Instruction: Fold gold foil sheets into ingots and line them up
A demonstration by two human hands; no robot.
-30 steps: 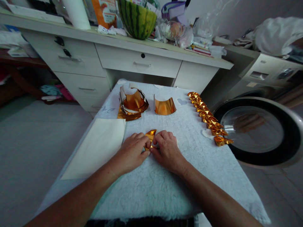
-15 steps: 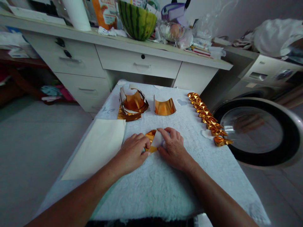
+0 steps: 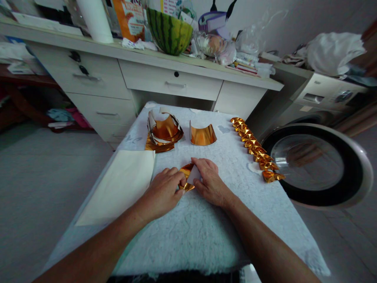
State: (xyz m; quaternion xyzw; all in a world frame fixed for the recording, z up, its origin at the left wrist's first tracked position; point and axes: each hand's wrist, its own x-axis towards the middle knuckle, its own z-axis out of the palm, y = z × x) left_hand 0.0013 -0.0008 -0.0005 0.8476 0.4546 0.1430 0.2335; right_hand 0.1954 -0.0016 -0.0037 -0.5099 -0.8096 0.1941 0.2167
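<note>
A small piece of gold foil paper [image 3: 186, 169], partly folded and with its white back showing, lies on the cloth-covered table between my hands. My left hand [image 3: 163, 188] pinches its left side, fingers curled and thumb below. On the right edge, my right hand [image 3: 210, 181] grips the paper, its index finger at the top corner and its thumb lower down. My fingers hide parts of the folds. Beyond my hands stand a curled stack of gold foil sheets [image 3: 165, 131] and one curved gold sheet [image 3: 203, 135].
Along the table's right side runs a row of folded gold foil pieces [image 3: 250, 142]. A pale sheet [image 3: 123, 184] lies at left. Behind the table is a white desk [image 3: 173, 84] bearing a cut watermelon [image 3: 169, 31]. The open washing machine door [image 3: 312, 165] is close by on the right.
My right hand has moved slightly left, its fingers closing over the paper's right edge. Less of the white back shows now. My left hand stays in place.
</note>
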